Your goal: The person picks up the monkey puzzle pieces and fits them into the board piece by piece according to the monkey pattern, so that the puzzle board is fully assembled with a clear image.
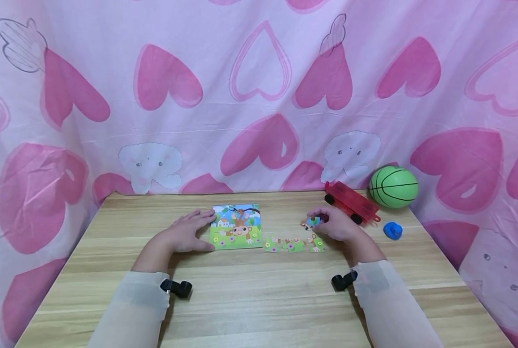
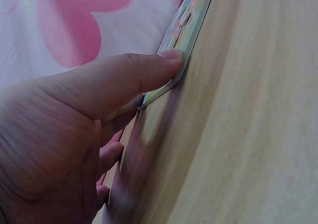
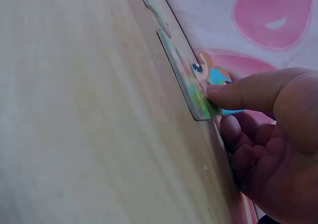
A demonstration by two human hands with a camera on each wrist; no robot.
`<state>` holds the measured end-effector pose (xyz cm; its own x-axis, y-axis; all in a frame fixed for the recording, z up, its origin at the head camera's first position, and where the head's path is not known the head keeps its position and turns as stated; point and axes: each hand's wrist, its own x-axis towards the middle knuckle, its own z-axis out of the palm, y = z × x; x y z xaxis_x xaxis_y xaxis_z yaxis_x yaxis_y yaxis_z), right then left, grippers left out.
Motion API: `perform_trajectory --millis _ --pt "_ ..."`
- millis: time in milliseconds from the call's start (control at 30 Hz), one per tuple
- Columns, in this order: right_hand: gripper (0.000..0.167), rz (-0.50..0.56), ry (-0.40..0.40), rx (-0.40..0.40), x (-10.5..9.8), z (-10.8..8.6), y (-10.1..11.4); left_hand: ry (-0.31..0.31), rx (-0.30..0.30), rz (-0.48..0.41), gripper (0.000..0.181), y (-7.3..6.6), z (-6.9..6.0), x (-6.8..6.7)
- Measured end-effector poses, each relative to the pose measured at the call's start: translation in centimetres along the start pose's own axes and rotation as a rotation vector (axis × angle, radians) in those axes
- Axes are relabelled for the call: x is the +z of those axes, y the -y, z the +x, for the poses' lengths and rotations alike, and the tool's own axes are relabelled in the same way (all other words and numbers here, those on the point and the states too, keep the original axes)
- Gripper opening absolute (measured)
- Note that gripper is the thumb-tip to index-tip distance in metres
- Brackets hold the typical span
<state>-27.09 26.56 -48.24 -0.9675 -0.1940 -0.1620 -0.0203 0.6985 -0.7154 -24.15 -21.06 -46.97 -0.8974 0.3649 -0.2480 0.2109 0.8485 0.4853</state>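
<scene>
Now, the thumb and fingers of your right hand (image 1: 336,224) are pinched on a small puzzle piece (image 3: 218,76), blue with a brown monkey's eye, tilted up just beyond the right end of a row. That row is three puzzle pieces (image 1: 296,245) lying flat on the desk (image 1: 254,299), green with flowers; whether the held one touches them, you cannot tell. Your left hand (image 1: 185,233) has its fingers spread wide at the left side of the monkey picture board (image 1: 237,232), thumb resting on its near left corner. The board lies flat, just left of the row. Beyond your right hand sits a red toy cart (image 1: 350,198), with a green ball (image 1: 393,187) near it at the desk's far right and a blue object (image 1: 392,231) closer to you. Behind everything hangs a pink heart-print cloth (image 1: 259,145).
</scene>
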Motion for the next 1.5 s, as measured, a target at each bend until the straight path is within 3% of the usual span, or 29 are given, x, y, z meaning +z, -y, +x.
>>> perform_trajectory --millis 133,300,467,600,767,867,1133,1500 --pt "0.031 -0.027 -0.024 0.004 -0.1 -0.1 0.4 0.005 0.004 0.003 0.101 0.1 0.0 0.0" --pt "0.030 0.027 -0.011 -0.006 0.1 -0.2 1.9 0.006 0.007 0.011 0.100 0.2 0.1 0.1" --pt "0.028 0.203 0.037 -0.008 1.2 0.0 4.0 0.008 0.008 0.013 0.100 0.2 0.1 0.0" --pt "0.029 0.273 0.063 -0.014 2.4 0.3 5.6 0.006 0.010 0.014 0.100 0.2 0.1 0.0" --pt "0.030 0.136 0.053 -0.099 3.8 1.2 7.0 0.006 0.001 0.014 0.101 0.1 0.1 0.0" --pt "0.029 0.095 0.050 -0.109 4.5 1.6 7.8 0.008 0.001 0.014 0.101 0.1 0.0 0.0" --pt "0.033 0.178 0.150 -0.128 6.4 2.5 10.1 0.010 0.010 0.017 0.100 0.0 -0.1 -0.1" --pt "0.033 0.118 0.164 -0.151 8.8 3.4 12.4 0.015 0.015 0.020 0.100 0.1 0.1 -0.1"
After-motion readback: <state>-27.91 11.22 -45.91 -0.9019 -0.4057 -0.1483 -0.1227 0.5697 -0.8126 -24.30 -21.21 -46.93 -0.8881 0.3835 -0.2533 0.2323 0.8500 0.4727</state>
